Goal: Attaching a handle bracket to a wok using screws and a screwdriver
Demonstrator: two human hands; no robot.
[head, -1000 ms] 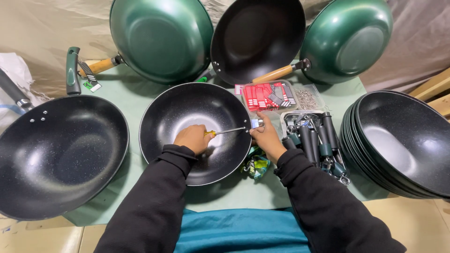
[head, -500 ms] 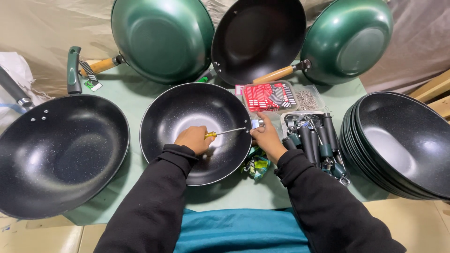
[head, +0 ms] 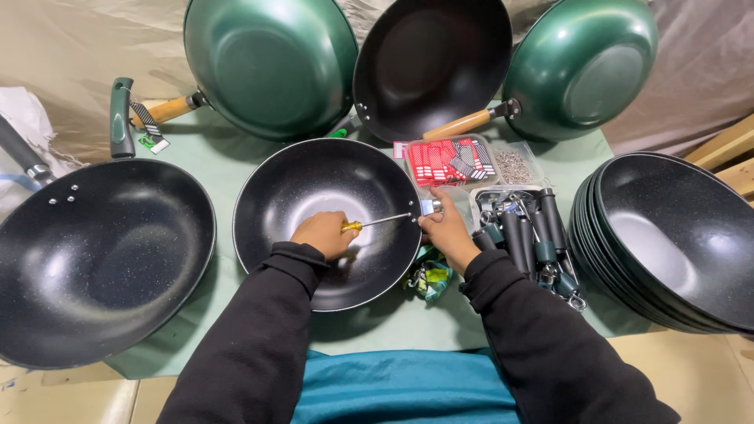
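Screwdriver work is occupying both of our hands at the middle of the frame: we are gripping the yellow handle of the screwdriver (head: 375,223) in our left hand (head: 322,233), fingers clamped around it, and its thin shaft is running nearly level from left to right, tip meeting the right rim of the black wok (head: 314,259) in which the hand is resting. Our right hand (head: 446,229) is waiting just outside that rim, fingers pinched together on a small metal bracket (head: 431,206) exactly where the tip is arriving, so the right hand is the nearer one to the joint and the tool's long axis is pointing straight at it. We are counting three woks leaning across the top of the frame, two green-backed (head: 271,67) (head: 581,67) and one showing its black inside (head: 432,67), one large black pan (head: 98,259) at the left, and a stack of black bowls (head: 675,235) at the right whose number we cannot tell. One tray of dark handles (head: 528,232), one red packet (head: 448,161) and one loose green handle (head: 120,118) are lying on the pale green tabletop (head: 228,161).
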